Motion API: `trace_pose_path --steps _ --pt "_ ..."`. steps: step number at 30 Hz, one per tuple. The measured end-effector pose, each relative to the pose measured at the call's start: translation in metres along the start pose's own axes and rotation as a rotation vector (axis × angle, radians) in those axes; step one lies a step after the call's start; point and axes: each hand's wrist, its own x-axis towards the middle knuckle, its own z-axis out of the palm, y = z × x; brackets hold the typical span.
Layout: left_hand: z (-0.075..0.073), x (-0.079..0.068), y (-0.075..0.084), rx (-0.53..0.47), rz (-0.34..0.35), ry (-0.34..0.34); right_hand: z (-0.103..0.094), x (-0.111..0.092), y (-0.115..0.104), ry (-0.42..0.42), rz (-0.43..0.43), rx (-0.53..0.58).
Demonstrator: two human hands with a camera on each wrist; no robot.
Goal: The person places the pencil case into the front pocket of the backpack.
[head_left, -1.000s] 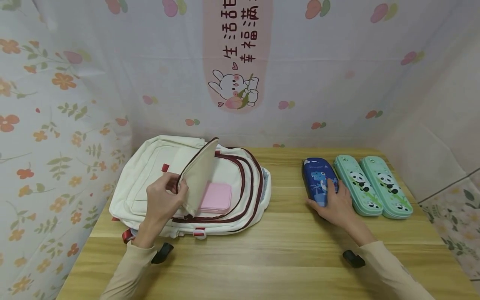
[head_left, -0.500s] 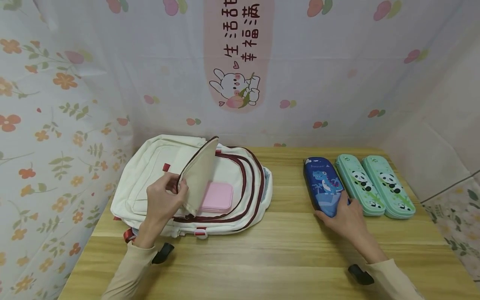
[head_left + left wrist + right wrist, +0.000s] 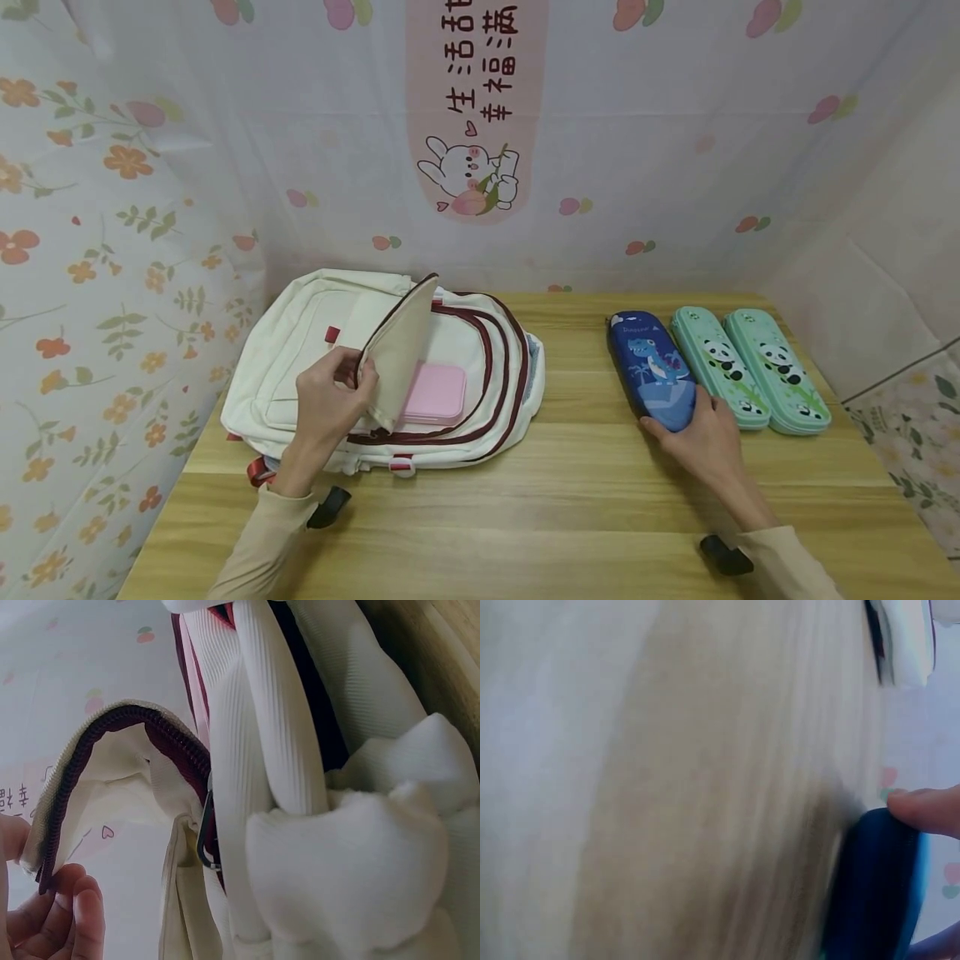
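Note:
A white backpack (image 3: 300,333) with dark red zips lies on the left of the table. My left hand (image 3: 330,400) pinches the zipped edge of its front pocket flap (image 3: 401,342) and holds it up. In the left wrist view the flap (image 3: 120,724) arches away from the bag, its edge between thumb and fingers (image 3: 88,907). Inside the opened pocket lies a pink flat case (image 3: 435,392). On the right, my right hand (image 3: 705,437) grips the near end of a dark blue dinosaur pencil case (image 3: 651,367), thumb on its left side. The right wrist view shows that case (image 3: 877,892) from its end.
Two mint green panda pencil cases (image 3: 720,367) (image 3: 776,371) lie side by side just right of the blue one. A wooden table (image 3: 525,525) carries everything. Printed cloth (image 3: 337,125) hangs behind and at the sides.
My right hand has slid from the top of the blue pencil case to its near end and now grips it there. The left hand keeps the flap raised in the same place.

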Motion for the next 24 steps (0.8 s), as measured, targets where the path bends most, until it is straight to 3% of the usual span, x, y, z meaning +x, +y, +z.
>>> trace_pose_path --steps 4,11,24 --pt "0.001 0.0 0.0 -0.002 0.002 0.0 0.0 0.0 -0.002 0.011 -0.001 0.014" --pt "0.002 0.0 0.001 -0.014 0.005 0.004 -0.004 0.001 -0.019 0.058 -0.114 0.025" --pt "0.003 0.0 0.0 -0.027 0.015 -0.002 0.005 0.001 -0.074 -0.002 -0.257 0.065"
